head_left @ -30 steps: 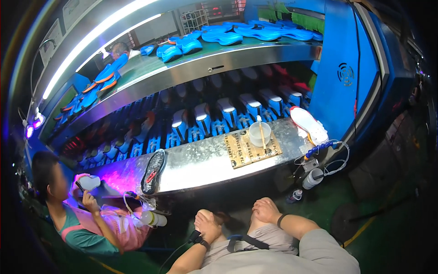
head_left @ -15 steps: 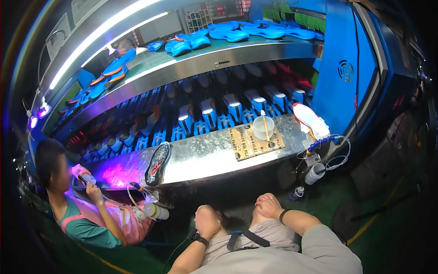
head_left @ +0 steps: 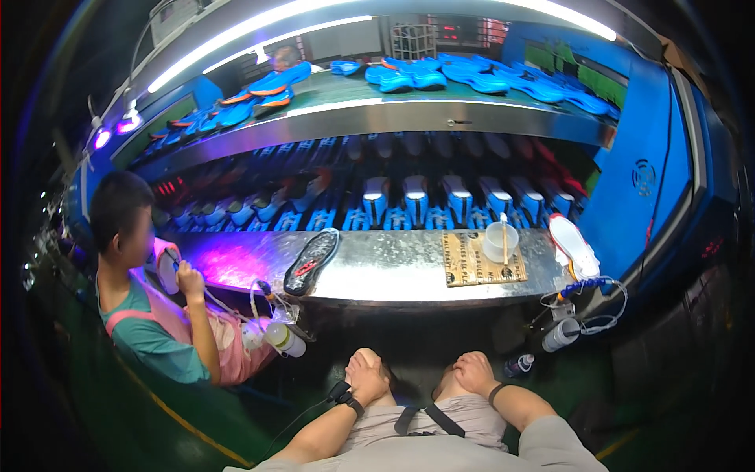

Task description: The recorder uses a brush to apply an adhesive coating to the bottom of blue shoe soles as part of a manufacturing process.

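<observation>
My left hand (head_left: 367,379) rests on my left knee, fingers lying over it, with a dark band on the wrist. On the other knee lies my right hand (head_left: 473,373), fingers draped over it; that wrist also has a dark band. Both hands are empty and below the metal bench (head_left: 377,279). Across from them on the bench are a black shoe sole (head_left: 312,262) with red marks, and a clear cup (head_left: 497,244) with a brush (head_left: 505,236) on a printed cardboard sheet (head_left: 464,271). A white shoe with a red edge (head_left: 572,245) sits at the bench's right end.
At left a co-worker (head_left: 157,315) holds a white and orange shoe part (head_left: 167,267). Blue soles (head_left: 472,77) lie on the upper green belt; shoes on blue racks (head_left: 414,197) fill the lower level. Bottles (head_left: 285,340) and a white container (head_left: 561,335) hang off the bench front.
The view has turned, so the bench looks more level and sits further right. My hands stay on my knees. The co-worker's shoe part shows more upright.
</observation>
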{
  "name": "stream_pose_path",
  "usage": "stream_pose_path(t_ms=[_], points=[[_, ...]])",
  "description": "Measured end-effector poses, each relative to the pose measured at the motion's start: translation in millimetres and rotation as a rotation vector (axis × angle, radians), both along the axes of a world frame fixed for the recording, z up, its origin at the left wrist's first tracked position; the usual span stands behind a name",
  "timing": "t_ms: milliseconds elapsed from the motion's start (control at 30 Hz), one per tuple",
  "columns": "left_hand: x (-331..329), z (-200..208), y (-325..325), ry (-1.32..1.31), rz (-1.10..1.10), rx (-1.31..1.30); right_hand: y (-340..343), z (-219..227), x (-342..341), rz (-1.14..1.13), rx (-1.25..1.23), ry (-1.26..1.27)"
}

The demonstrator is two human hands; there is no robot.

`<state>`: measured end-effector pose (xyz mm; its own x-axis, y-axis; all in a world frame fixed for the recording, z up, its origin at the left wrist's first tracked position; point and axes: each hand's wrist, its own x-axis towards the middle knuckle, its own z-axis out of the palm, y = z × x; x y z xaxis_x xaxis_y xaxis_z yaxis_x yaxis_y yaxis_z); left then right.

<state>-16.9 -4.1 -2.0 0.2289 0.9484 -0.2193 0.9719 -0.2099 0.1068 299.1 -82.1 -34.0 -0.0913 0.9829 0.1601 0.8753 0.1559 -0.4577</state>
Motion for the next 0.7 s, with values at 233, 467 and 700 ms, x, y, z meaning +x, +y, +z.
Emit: stream_pose_path(t_ms=[233, 467, 700], points=[[1, -1, -2, 0.034, -0.002, 0.040, 1, 1, -1, 0.015, 0.018, -0.057], [2, -12, -19, 0.073, -0.009, 0.065, 5, -8, -5, 0.056, 0.162, -0.060], [8, 8, -40, 0.121, -0.079, 0.109, -6, -12, -3, 0.071, 0.089, -0.006]])
